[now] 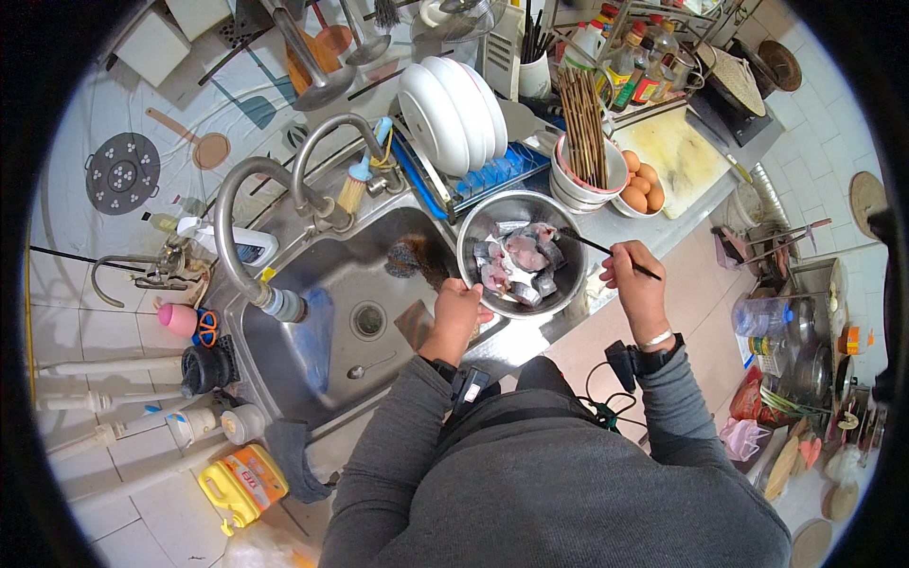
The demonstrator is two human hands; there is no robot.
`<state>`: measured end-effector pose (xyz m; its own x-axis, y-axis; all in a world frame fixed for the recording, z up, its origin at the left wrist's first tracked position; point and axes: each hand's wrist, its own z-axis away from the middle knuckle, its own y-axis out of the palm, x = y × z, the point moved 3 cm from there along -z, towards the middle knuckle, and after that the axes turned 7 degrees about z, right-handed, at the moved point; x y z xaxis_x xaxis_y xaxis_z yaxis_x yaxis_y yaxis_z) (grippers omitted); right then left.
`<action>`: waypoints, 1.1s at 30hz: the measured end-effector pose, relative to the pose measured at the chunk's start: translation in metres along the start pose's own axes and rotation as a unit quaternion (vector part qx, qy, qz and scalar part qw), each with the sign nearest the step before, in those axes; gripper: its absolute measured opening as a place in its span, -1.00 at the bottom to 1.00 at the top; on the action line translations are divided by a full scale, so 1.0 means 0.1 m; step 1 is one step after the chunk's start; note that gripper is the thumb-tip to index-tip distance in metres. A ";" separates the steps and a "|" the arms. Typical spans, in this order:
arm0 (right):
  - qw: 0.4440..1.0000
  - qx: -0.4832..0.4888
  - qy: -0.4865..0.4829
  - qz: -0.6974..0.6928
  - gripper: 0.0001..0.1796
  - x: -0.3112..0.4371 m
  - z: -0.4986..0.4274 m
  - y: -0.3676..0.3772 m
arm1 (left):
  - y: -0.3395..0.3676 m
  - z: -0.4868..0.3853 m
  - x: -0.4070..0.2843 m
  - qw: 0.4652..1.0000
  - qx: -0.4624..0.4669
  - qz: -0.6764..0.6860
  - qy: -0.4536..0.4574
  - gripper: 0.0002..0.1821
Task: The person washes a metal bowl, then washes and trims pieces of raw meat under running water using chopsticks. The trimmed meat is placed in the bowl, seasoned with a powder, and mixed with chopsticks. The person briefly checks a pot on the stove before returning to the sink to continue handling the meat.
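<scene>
A stainless steel bowl (490,213) stands at the sink's right edge with several cut pieces of raw fish (525,255) inside, some with silvery skin and pink flesh. My left hand (458,312) holds the bowl's near left rim, the thumb on top. Dark chopsticks (598,246) are in my right hand (634,280), which is to the right of the bowl. Their tips reach over the rim to the fish; whether one or two sticks are held cannot be made out.
Left lies a steel sink (419,220) with a curved faucet (234,192) and a spoon (362,370). White plates (433,113) stand in a blue rack behind the bowl. Stacked bowls (568,188) holding wooden chopsticks (582,128), eggs (639,186) and a cutting board (682,156) sit back right.
</scene>
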<state>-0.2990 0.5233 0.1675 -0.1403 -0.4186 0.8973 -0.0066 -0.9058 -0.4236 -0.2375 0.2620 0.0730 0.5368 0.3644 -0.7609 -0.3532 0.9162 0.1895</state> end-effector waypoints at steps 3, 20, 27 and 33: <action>0.996 0.051 0.065 -0.019 -0.80 -0.11 -0.08 0.33 | -0.01 -0.02 0.02 1.000 0.004 0.003 0.004 -0.78; 0.998 0.019 0.032 -0.058 -0.85 -0.09 -0.21 0.13 | -0.01 0.01 0.02 0.999 0.010 0.034 0.021 -0.78; 0.991 0.095 0.050 -0.076 -0.81 -0.07 -0.21 0.69 | 0.00 0.01 0.00 1.000 0.003 0.022 0.010 -0.80; 0.984 0.178 0.025 -0.007 -0.81 0.30 0.15 0.29 | -0.02 -0.02 0.05 1.000 -0.005 0.025 0.000 -0.83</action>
<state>-0.2888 0.4835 0.1840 -0.1919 -0.4111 0.8912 0.3375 -0.8803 -0.3334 -0.2359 0.2619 0.0680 0.5185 0.4102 -0.7502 -0.3870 0.8950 0.2219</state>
